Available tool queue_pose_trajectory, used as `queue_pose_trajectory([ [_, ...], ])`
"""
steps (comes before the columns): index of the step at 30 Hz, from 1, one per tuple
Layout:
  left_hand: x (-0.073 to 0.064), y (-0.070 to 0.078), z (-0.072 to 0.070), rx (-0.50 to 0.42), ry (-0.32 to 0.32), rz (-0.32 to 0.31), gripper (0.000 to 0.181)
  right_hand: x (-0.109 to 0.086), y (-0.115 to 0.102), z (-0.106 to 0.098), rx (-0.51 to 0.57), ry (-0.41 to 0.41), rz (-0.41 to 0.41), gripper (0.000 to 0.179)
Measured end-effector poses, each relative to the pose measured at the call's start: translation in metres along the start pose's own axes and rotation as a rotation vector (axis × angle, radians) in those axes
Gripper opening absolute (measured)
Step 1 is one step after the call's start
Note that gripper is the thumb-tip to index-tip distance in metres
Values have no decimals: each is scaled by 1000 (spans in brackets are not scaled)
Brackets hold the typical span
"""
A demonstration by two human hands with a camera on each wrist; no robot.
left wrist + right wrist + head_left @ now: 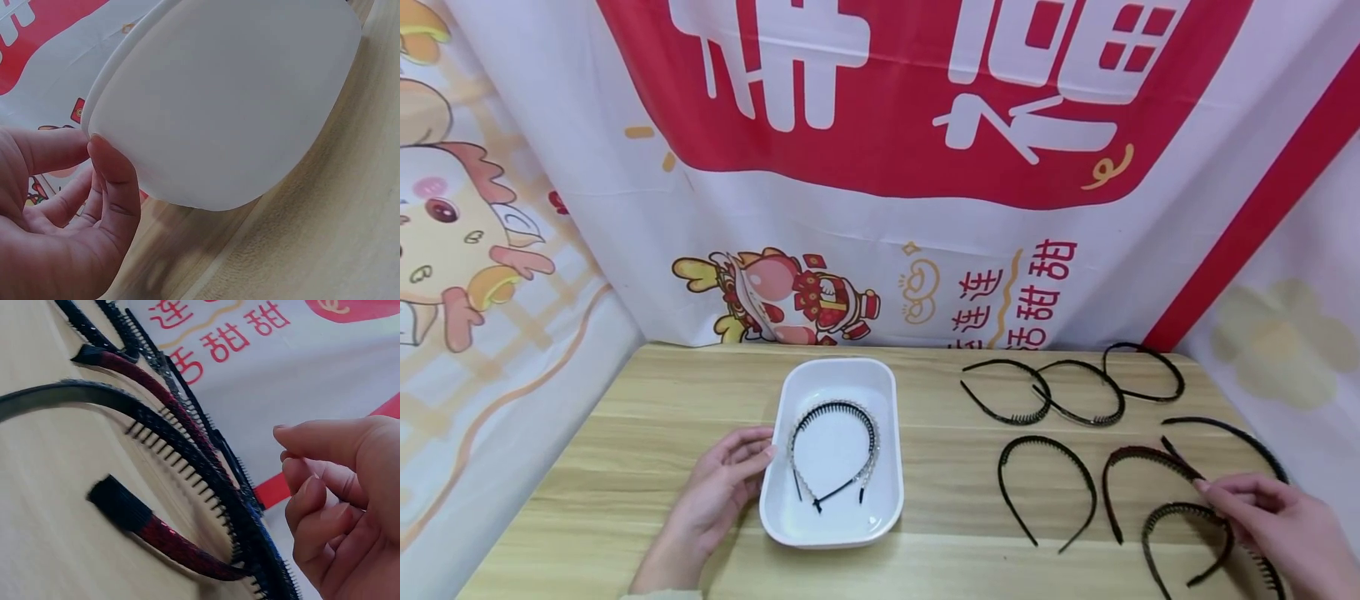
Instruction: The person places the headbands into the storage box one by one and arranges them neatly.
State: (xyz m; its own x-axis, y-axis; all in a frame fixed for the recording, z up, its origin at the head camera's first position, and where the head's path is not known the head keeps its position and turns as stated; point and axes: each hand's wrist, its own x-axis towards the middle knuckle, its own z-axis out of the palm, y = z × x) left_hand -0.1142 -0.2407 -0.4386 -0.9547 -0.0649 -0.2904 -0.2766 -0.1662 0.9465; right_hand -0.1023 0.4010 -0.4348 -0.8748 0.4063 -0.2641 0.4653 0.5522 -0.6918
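Observation:
My left hand (722, 492) pinches the rim of a white plastic tray (771, 521) between thumb and index finger; the left wrist view shows the tray's outer wall (225, 106) close up. Inside the tray lie a black toothed headband (835, 408) and a beaded one, overlapping. My right hand (1273, 517) hovers over the headbands at the right, its fingers loosely bent and nothing seen between them in the right wrist view. Nearest to it are a dark red headband (1138, 452) and a dark toothed headband (1183, 508), which overlap. The hand partly hides them.
Left of these lies a black headband (1048, 440). Farther back are several more thin black headbands (1078, 364), some overlapping, and a dark smooth one (1232, 429) near the right edge. The wooden table (700, 392) meets a printed cloth (880, 267) behind it.

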Motion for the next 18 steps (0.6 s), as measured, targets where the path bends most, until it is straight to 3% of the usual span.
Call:
queue_pose_trajectory([
  [3,1,0,0,2,-4,0,31,2,3,-4,-23,54,6,36],
  [8,1,0,1,-2,-7,2,31,7,14,-9,-111,121,22,43],
  [13,1,-1,1,-5,-10,4,30,14,32,-14,-111,81,29,43],
  [18,0,-1,0,-4,-4,2,28,19,44,-17,-129,5,59,56],
])
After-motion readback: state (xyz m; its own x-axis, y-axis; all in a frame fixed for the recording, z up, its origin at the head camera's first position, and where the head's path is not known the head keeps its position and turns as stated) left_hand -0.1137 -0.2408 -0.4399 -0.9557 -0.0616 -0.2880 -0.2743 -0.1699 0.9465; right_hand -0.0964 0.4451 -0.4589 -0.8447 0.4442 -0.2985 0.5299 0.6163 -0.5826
